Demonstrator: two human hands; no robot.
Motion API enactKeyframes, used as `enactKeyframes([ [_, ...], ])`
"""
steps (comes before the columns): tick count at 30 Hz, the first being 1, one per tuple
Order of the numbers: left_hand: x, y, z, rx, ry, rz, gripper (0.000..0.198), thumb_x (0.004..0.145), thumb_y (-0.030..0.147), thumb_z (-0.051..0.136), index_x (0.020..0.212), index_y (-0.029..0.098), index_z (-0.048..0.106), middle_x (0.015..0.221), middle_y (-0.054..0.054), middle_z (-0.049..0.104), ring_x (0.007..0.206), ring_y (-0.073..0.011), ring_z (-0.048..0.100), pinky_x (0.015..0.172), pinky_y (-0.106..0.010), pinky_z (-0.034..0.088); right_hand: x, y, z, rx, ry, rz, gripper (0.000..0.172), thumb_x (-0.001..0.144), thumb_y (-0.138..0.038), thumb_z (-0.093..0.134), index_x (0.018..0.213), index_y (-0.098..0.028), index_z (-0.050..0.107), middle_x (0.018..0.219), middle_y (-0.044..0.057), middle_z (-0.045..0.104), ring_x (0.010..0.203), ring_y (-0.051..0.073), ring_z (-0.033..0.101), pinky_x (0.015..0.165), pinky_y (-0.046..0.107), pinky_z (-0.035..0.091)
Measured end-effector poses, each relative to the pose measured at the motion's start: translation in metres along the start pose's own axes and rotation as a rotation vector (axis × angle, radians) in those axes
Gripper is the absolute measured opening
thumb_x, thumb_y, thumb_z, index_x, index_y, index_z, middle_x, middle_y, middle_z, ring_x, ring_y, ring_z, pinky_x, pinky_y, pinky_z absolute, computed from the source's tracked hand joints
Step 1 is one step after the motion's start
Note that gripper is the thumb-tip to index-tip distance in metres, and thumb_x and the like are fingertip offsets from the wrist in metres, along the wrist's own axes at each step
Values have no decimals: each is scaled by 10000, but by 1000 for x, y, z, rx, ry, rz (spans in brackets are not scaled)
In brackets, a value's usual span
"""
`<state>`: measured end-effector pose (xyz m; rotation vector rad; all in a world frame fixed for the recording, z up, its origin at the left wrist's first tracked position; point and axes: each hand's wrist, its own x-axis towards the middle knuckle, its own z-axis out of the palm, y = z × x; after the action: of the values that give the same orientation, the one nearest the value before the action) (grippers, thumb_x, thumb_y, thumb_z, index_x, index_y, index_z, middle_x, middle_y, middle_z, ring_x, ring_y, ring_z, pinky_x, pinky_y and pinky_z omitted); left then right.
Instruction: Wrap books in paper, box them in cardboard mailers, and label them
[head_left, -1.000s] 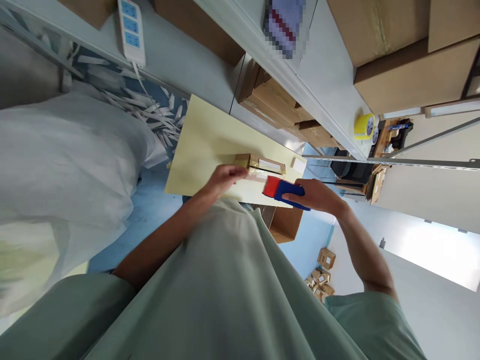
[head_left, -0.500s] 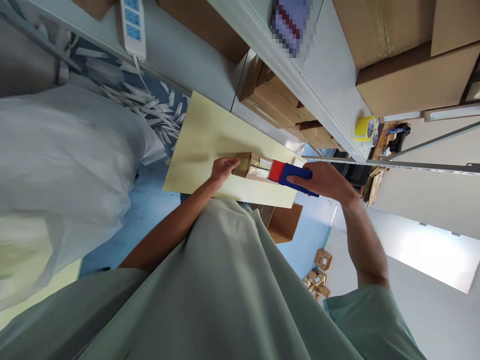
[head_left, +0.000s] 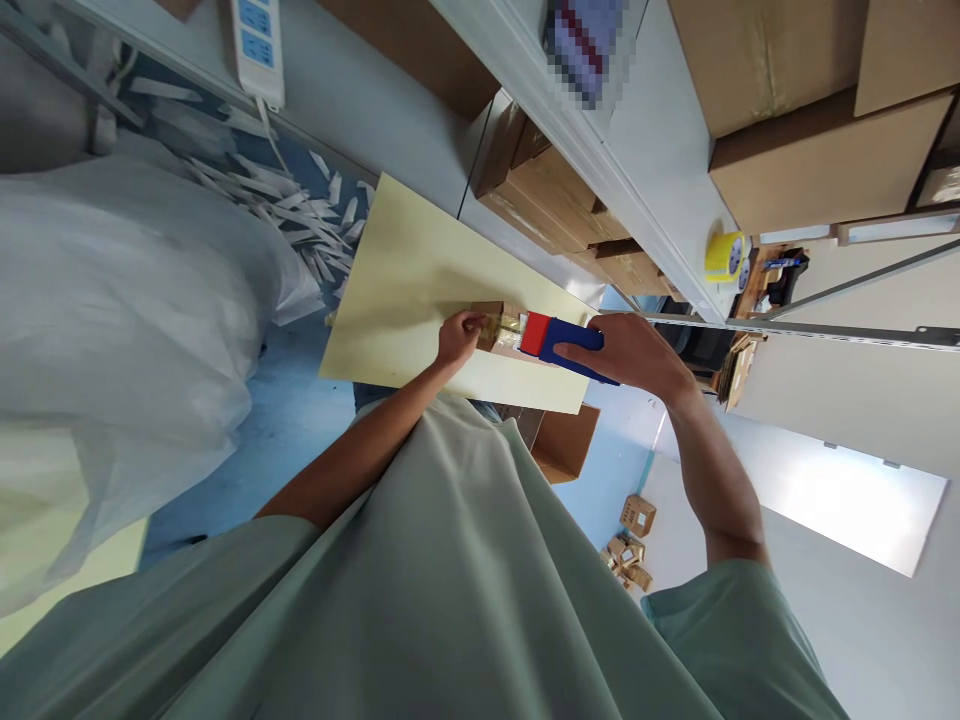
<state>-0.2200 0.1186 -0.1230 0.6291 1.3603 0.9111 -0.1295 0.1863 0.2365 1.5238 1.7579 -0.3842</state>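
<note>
A small, long cardboard box (head_left: 491,335) lies on the pale yellow board (head_left: 401,270) in front of me, with shiny clear tape and a white label on its top. My left hand (head_left: 457,340) is closed at the box's left end, its fingertips curled against the taped edge. My right hand (head_left: 637,352) grips a blue tape dispenser (head_left: 549,340) with a red front. The dispenser's red end rests over the box's top, hiding part of the label. The far end of the box is covered by the dispenser and my hand.
Cardboard boxes (head_left: 551,185) stand behind the board under a white shelf (head_left: 667,130). Rolls of yellow tape (head_left: 724,258) sit on that shelf. An open carton (head_left: 566,445) is below the board's near edge. A large white plastic bag (head_left: 142,270) bulges at left, beside a power strip (head_left: 259,50).
The tape dispenser in my right hand has moved left along the box. My left hand has shifted slightly right, its fingers curling in closer on the box's left end.
</note>
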Motion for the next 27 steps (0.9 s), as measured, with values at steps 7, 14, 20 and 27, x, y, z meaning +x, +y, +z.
enactKeyframes([
  [7,-9,-8,-12,243,-41,13,835,800,186,777,1610,118,585,1307,-183,705,1083,-296,690,1037,-428,568,-5,0,7,-26,-9,-38,673,1027,-852,602,901,-207,749,869,125,769,851,294,729,737,365,442],
  [14,-20,30,-5,332,-328,430,733,762,162,850,1475,224,694,1285,-118,631,1236,-330,607,1166,-482,533,-10,7,15,-47,-23,-21,665,1037,-838,595,969,-200,771,883,127,782,847,296,742,724,357,427],
  [20,-15,36,3,477,-349,442,350,876,152,803,1222,188,764,1147,-130,624,1213,-337,598,1155,-486,522,-14,15,21,-44,-37,14,659,1034,-837,608,934,-206,767,869,142,782,848,318,754,721,368,444],
  [27,-11,30,-2,537,-391,398,477,844,153,880,1302,189,751,1253,-125,610,1149,-301,632,1140,-451,548,-5,67,48,-33,-77,43,683,1034,-846,583,889,-200,751,830,129,773,835,301,754,710,355,451],
])
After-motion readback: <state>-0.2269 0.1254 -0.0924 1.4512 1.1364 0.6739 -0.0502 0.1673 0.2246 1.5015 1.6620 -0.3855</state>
